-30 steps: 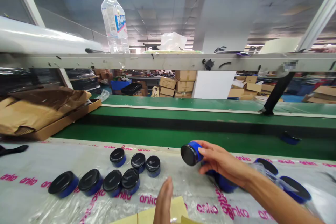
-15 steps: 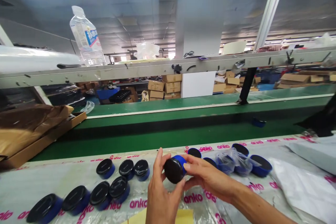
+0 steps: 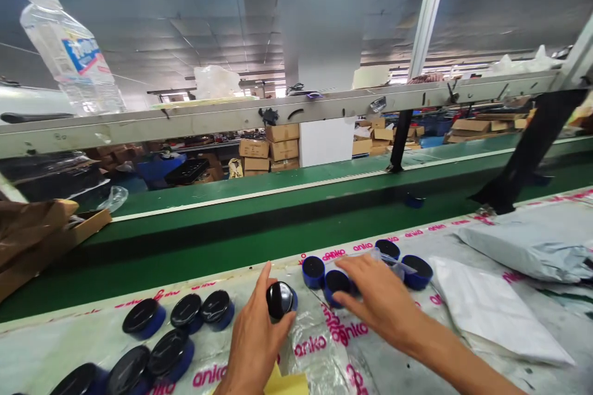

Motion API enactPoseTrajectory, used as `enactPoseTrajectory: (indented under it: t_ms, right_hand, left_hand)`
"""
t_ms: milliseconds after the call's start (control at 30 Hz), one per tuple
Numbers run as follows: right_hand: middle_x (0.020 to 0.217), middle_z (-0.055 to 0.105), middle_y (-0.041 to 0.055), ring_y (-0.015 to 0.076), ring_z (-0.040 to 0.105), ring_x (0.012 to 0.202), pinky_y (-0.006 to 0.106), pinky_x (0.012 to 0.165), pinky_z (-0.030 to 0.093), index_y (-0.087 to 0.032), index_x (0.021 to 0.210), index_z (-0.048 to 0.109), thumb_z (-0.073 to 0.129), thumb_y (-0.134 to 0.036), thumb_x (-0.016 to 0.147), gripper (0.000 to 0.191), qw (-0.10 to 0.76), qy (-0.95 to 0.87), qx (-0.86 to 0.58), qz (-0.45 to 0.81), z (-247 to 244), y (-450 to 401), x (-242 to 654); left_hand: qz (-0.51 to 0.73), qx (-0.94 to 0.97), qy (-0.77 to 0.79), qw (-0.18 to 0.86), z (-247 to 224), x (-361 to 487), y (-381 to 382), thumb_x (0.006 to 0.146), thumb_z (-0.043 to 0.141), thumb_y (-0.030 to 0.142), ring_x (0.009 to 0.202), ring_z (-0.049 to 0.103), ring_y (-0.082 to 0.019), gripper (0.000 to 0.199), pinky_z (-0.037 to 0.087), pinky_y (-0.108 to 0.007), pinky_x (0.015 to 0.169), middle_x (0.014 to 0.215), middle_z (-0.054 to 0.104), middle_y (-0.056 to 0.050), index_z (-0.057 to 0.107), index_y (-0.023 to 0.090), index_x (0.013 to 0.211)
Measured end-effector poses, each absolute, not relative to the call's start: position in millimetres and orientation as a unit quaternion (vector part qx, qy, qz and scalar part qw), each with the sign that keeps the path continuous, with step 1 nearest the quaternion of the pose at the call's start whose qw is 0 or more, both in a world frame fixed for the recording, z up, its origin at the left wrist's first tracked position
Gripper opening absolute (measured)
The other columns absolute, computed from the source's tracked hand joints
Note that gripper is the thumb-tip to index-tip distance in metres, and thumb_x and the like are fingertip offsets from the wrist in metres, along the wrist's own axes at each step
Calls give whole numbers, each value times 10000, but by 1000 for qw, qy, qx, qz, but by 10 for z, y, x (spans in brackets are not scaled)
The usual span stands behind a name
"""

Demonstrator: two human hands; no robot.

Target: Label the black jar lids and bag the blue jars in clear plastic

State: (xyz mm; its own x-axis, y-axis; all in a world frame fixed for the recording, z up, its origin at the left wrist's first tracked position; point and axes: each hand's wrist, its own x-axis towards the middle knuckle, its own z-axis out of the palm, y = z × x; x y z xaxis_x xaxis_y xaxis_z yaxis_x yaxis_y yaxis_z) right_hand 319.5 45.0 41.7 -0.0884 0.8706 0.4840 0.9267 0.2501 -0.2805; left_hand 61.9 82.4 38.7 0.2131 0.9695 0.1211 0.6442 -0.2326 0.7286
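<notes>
Status: looks part-way, judging by layout only. One unit in hand, a group sits either side of it. Landmark = held container (image 3: 281,300), round, blue side, glossy black top.

Left of the held container: six units clearly visible in two loose rows, all blue with shiny black tops; nearest is the left-group container (image 3: 217,310). Maybe a sliver of another at the bottom frame edge. Right of it: four visible, duller tops, e.g. the near right container (image 3: 314,271) and the second right container (image 3: 337,287); hand may hide more. Clear plastic (image 3: 393,266) lies among the far ones on that side. My read: left looks like the sorted lot, right the lot left to handle. Can't confirm from here, no visible mark of finished vs not.

Left hand (image 3: 259,333): curled round the held container, thumb at its lower edge, fingers along its left side. Partly closed, it has the grip. Container is over the table (image 3: 393,376); can't tell if its base touches.

Right hand (image 3: 377,296): to the right of the held container, over the right group. Half open, thumb and fingers parted around the second right container. No grip visible; can't tell if there's contact.

Yellow paper (image 3: 290,382) is nearer the wearer than the held container.
</notes>
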Motion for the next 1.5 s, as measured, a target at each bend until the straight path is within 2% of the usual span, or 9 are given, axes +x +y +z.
enactPoseTrajectory:
  t_ms: [133,367,567,733,867,967,1200,1333,1500]
  right_hand:
    - [1138,696,125,372,577,1055,500,878,450,-186,1212,628,854,-289,736,538,203,-747,-628,-78,394,509,2992]
    - [968,685,70,283,574,968,440,925,405,-217,1038,680,736,-423,880,266,205,-763,-613,28,515,353,3024]
    - [1028,730,102,308,586,1066,577,1072,266,-188,1081,695,583,-120,932,198,167,-757,-629,-63,443,470,3144]
    - [1086,725,83,281,600,1021,519,992,387,-203,1045,695,481,-7,883,332,227,-779,-581,-63,489,316,3134]
    - [1259,664,110,328,576,1120,534,970,449,-225,1252,625,577,-264,935,322,246,-802,-544,-33,263,-37,3028]
    - [1227,670,133,337,601,1104,515,907,508,-216,1193,641,546,-297,949,275,273,-777,-567,2,-16,-180,3034]
    - [782,662,24,226,619,683,334,607,493,-250,906,586,441,-536,995,332,352,-643,-629,259,-50,153,3114]
    - [798,693,53,280,657,734,392,673,497,-259,847,597,417,-576,960,381,365,-635,-652,194,-57,327,3065]
    - [1118,728,91,312,681,1019,452,870,539,-267,1092,648,366,-524,994,394,404,-612,-667,133,31,109,3182]
  left_hand:
    - [247,754,548,263,393,720,906,811,579,279,1203,605,-293,811,452,-413,1010,1358,600,-89,235,238,1544]
    - [207,775,528,279,235,708,978,849,541,272,1272,569,-268,778,424,-410,1061,1409,572,-95,210,248,1553]
    - [199,788,523,257,250,747,985,835,567,241,1316,533,-285,788,420,-430,1076,1453,532,-118,235,221,1549]
    - [224,797,503,246,226,722,952,842,573,243,1336,515,-281,762,407,-433,1099,1469,520,-105,270,236,1541]
    - [226,800,495,251,200,685,932,837,571,234,1342,508,-276,759,404,-441,1108,1480,508,-107,280,222,1538]
    - [238,796,490,265,196,684,932,829,570,220,1322,526,-284,753,419,-458,1090,1468,523,-99,299,234,1531]
    - [236,797,478,283,263,841,888,747,676,176,1282,560,-308,847,430,-429,1085,1407,582,-101,337,241,1520]
    - [221,807,462,294,305,886,883,735,697,160,1282,557,-323,861,442,-445,1077,1417,572,-106,345,239,1517]
    - [232,814,441,298,269,811,885,754,654,142,1327,516,-309,858,417,-443,1098,1491,503,-65,313,284,1529]
